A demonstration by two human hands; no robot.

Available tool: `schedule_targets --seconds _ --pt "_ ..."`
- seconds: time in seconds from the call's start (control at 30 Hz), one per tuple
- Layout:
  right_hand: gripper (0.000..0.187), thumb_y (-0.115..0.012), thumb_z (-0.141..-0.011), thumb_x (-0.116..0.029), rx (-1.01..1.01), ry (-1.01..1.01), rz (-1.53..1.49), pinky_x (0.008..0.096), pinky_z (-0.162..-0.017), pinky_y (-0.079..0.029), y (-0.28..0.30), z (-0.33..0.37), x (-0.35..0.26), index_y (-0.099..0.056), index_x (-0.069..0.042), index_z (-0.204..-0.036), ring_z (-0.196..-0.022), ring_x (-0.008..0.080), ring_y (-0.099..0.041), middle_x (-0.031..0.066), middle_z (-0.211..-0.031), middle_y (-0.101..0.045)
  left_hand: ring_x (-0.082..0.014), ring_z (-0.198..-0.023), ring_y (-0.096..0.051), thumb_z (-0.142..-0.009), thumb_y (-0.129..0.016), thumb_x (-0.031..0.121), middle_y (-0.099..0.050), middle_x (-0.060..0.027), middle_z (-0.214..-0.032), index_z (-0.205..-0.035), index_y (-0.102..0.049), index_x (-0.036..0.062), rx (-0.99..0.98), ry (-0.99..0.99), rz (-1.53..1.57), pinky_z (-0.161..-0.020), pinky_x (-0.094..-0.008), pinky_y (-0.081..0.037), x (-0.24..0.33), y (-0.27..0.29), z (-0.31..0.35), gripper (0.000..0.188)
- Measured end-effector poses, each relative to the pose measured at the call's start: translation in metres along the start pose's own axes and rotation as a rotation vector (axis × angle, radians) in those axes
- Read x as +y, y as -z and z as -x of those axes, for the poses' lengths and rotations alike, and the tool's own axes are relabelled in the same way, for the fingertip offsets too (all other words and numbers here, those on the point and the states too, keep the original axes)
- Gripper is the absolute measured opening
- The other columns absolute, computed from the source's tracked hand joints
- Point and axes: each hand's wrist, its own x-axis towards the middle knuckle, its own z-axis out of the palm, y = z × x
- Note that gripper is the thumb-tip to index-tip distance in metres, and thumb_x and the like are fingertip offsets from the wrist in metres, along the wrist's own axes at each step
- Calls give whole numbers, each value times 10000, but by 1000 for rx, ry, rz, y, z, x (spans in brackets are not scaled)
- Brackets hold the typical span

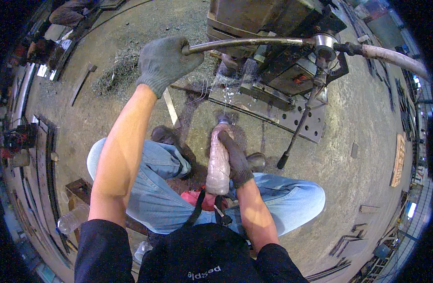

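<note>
My left hand [163,62], in a grey knit glove, is closed around the end of a long metal lever [247,43]. The lever runs right to a round hub [325,45] on a machine. In front of my lap, my gloved right hand [236,159] wraps the side of a cloudy plastic bottle [218,162] whose narrow top points away from me. A thin streak, like a stream of liquid, runs from the bottle's tip toward a steel plate [273,121] with a row of round holes. Wet-looking white spots lie on the plate near the streak.
From the hub a second lever [299,127] with a black knob slants down, and a pale one [391,57] reaches right. Metal shavings [124,70] are heaped at far left near a hammer [83,84]. A clear bottle [74,219] lies by my left side.
</note>
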Motion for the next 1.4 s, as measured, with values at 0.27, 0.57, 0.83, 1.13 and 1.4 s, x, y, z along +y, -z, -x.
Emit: schedule_targets --seconds 0.27,0.57,0.83,1.13,1.4 --pt "472 -701 -882 -449 -92 -21 75 321 -741 -518 14 -9 3 -611 -105 -1191 -839 162 -601 38 -983 -638 -341 -717 -688 -712 -689 600 -688 -125 -740 -767 -703 157 9 -15 34 -640 -458 -537 -1 -1 -1 447" --pt "261 -608 -963 -343 -28 62 22 322 -568 -558 10 -12 8 -644 -93 -1030 -622 175 -637 52 -787 -662 -358 -659 -672 -743 -701 576 -669 -123 -684 -765 -706 164 73 -70 6 -589 -456 -527 -5 -7 -1 413" --pt "257 -619 -958 -349 29 -13 19 306 -585 -554 -3 1 -2 -646 -115 -1060 -643 154 -633 34 -814 -664 -345 -717 -692 -721 -676 602 -690 -135 -733 -775 -715 169 28 -18 16 -637 -457 -543 -2 -3 -2 439" --pt "358 -691 -904 -362 -23 100 45 306 -725 -516 12 -13 11 -625 -144 -1180 -814 167 -605 27 -957 -635 -333 -734 -699 -729 -668 626 -701 -126 -764 -802 -729 176 10 -16 -12 -646 -452 -547 1 -1 -1 460" --pt "250 -617 -963 -343 -54 96 4 307 -610 -559 7 -8 6 -642 -112 -1054 -670 158 -641 38 -833 -666 -332 -739 -702 -728 -670 633 -703 -123 -764 -805 -732 177 -6 0 -22 -663 -450 -554 1 3 0 466"
